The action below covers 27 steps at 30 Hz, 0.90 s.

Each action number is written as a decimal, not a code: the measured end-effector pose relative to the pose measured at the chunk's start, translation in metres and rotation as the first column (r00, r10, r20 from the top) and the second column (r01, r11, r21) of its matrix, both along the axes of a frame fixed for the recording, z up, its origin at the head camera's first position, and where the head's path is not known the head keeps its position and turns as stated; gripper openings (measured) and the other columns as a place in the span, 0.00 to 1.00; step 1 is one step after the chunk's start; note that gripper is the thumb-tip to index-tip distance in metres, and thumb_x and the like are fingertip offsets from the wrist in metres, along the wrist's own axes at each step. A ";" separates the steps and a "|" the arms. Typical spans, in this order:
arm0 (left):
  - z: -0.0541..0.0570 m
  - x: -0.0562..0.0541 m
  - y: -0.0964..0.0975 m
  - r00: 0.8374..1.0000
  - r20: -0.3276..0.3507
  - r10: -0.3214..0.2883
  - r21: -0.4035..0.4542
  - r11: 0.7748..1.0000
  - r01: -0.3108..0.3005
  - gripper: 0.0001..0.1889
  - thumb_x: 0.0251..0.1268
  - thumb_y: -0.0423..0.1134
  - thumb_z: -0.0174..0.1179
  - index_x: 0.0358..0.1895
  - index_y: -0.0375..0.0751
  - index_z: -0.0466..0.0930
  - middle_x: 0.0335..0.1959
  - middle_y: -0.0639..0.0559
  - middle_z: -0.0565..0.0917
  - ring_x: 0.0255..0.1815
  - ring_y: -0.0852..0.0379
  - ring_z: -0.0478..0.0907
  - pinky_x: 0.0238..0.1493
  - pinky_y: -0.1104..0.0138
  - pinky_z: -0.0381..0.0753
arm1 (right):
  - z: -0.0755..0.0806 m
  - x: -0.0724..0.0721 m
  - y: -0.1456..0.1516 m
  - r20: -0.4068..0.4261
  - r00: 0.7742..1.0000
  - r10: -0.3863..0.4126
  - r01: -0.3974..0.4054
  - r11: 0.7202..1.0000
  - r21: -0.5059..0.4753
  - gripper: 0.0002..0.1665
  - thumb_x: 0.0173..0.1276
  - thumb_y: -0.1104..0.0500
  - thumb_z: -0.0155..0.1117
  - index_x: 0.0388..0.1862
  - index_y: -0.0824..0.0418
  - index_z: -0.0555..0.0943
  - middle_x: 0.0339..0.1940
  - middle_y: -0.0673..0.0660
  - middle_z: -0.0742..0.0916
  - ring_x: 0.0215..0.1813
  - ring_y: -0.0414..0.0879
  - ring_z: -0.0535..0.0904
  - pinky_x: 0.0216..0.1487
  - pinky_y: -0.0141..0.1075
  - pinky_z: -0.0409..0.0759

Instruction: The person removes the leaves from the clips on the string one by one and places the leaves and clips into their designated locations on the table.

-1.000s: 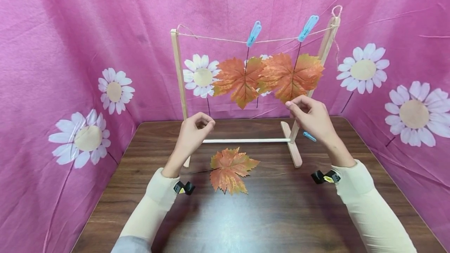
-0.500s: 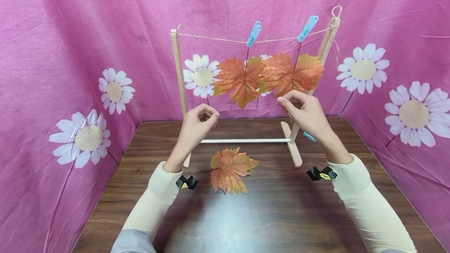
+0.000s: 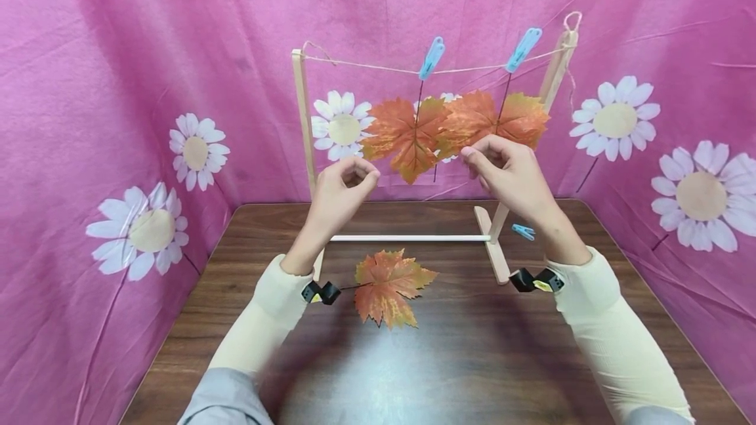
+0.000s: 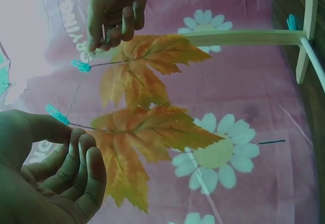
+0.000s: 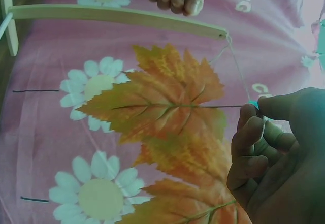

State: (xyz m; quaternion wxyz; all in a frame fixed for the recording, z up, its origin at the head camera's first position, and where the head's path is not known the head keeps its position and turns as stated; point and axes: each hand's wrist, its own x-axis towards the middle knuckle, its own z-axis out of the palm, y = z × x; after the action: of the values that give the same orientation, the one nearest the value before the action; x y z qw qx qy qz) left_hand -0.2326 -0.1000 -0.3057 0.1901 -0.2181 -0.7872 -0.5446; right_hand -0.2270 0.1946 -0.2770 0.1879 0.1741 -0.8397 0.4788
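Note:
Two orange artificial maple leaves hang by dark stems from a twine line [image 3: 366, 66] on a wooden stand [image 3: 302, 117]. A light-blue clothespin [image 3: 432, 58] holds the left leaf [image 3: 401, 133], and another clothespin [image 3: 524, 49] the right leaf [image 3: 472, 113]. My left hand [image 3: 339, 195] is raised below and left of the left leaf, fingers loosely curled, thumb near the index fingertip. My right hand [image 3: 510, 176] overlaps the right leaf's lower part, with its fingers curled likewise. Nothing shows held in either hand, also in the wrist views, where fingertips overlap the clothespins.
A third leaf [image 3: 386, 287] lies on the brown wooden table [image 3: 378, 372], its stem pointing left. A loose blue clothespin [image 3: 523, 232] lies beside the stand's right foot [image 3: 493, 248]. A white crossbar [image 3: 407, 238] joins the feet. A pink daisy-print cloth [image 3: 248, 31] surrounds the table.
Both hands have risen from near table height; the left has also drifted right and the right slightly left. The hanging leaves and the leaf on the table stay in place.

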 end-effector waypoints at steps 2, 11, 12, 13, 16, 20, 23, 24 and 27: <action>0.004 -0.001 0.004 1.000 -0.006 -0.008 0.001 1.000 0.008 0.03 0.72 0.34 0.67 0.40 0.38 0.87 0.29 0.47 0.87 0.29 0.60 0.77 0.35 0.72 0.77 | 0.005 -0.001 -0.002 0.004 1.000 0.015 -0.015 1.000 -0.011 0.15 0.81 0.51 0.65 0.42 0.62 0.86 0.23 0.48 0.84 0.21 0.39 0.73 0.22 0.29 0.73; 0.024 -0.007 0.017 0.997 -0.004 -0.075 0.039 0.996 0.075 0.04 0.74 0.34 0.65 0.42 0.37 0.85 0.29 0.48 0.84 0.30 0.58 0.79 0.34 0.70 0.78 | 0.027 -0.008 -0.010 -0.012 0.999 0.044 -0.044 0.999 0.010 0.16 0.80 0.49 0.67 0.40 0.62 0.86 0.21 0.50 0.84 0.20 0.41 0.74 0.22 0.28 0.74; 0.026 -0.008 0.018 0.997 -0.004 -0.079 0.048 0.996 0.079 0.04 0.74 0.34 0.65 0.42 0.36 0.85 0.28 0.49 0.84 0.29 0.58 0.79 0.33 0.70 0.77 | 0.029 -0.009 -0.011 -0.016 0.999 0.045 -0.045 0.999 0.015 0.16 0.79 0.49 0.67 0.40 0.61 0.86 0.21 0.49 0.84 0.20 0.41 0.75 0.21 0.28 0.75; 0.027 -0.009 0.020 0.997 -0.002 -0.079 0.056 0.995 0.079 0.04 0.74 0.34 0.65 0.42 0.36 0.85 0.28 0.50 0.84 0.28 0.59 0.79 0.32 0.71 0.77 | 0.032 -0.010 -0.012 -0.018 0.999 0.048 -0.047 0.999 0.019 0.16 0.80 0.48 0.67 0.39 0.59 0.85 0.21 0.48 0.84 0.20 0.41 0.75 0.20 0.28 0.75; 0.032 -0.012 0.024 0.997 0.000 -0.082 0.080 0.993 0.081 0.04 0.73 0.34 0.66 0.42 0.36 0.85 0.27 0.53 0.83 0.28 0.60 0.78 0.31 0.71 0.75 | 0.040 -0.012 -0.015 -0.027 0.998 0.062 -0.061 0.998 0.015 0.16 0.80 0.49 0.66 0.40 0.61 0.85 0.23 0.49 0.85 0.20 0.41 0.76 0.21 0.29 0.79; 0.036 -0.017 0.031 0.996 0.015 -0.088 0.121 0.989 0.086 0.03 0.74 0.34 0.65 0.41 0.36 0.85 0.27 0.53 0.83 0.29 0.56 0.78 0.33 0.71 0.76 | 0.050 -0.017 -0.019 -0.054 0.997 0.061 -0.060 0.998 0.023 0.16 0.80 0.52 0.66 0.41 0.65 0.85 0.23 0.48 0.84 0.19 0.38 0.74 0.23 0.29 0.82; 0.041 -0.020 0.036 0.995 0.032 -0.093 0.162 0.983 0.086 0.03 0.74 0.33 0.65 0.41 0.36 0.84 0.28 0.50 0.84 0.31 0.50 0.81 0.35 0.69 0.82 | 0.058 -0.020 -0.021 -0.070 0.997 0.041 -0.039 0.999 0.035 0.15 0.78 0.52 0.68 0.41 0.64 0.86 0.23 0.45 0.84 0.18 0.38 0.73 0.21 0.27 0.77; 0.043 -0.022 0.038 0.995 0.036 -0.095 0.176 0.981 0.087 0.03 0.74 0.32 0.65 0.41 0.36 0.84 0.28 0.50 0.84 0.31 0.48 0.82 0.36 0.68 0.84 | 0.061 -0.021 -0.022 -0.076 0.996 0.036 -0.033 0.999 0.038 0.14 0.78 0.52 0.68 0.41 0.63 0.87 0.24 0.44 0.85 0.18 0.38 0.74 0.20 0.27 0.75; 0.048 -0.027 0.043 0.995 0.039 -0.093 0.203 0.976 0.083 0.03 0.75 0.31 0.64 0.42 0.34 0.84 0.29 0.49 0.84 0.32 0.48 0.83 0.39 0.65 0.88 | 0.069 -0.024 -0.024 -0.080 0.996 0.042 -0.041 0.999 0.018 0.12 0.77 0.52 0.69 0.41 0.62 0.87 0.25 0.44 0.85 0.17 0.39 0.74 0.19 0.27 0.71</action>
State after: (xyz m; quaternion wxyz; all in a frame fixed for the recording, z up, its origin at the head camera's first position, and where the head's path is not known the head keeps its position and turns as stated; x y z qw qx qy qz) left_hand -0.2594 -0.0568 -0.2573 0.1676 -0.2192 -0.7223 -0.6342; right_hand -0.2511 0.1702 -0.2077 0.2101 0.2121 -0.8315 0.4685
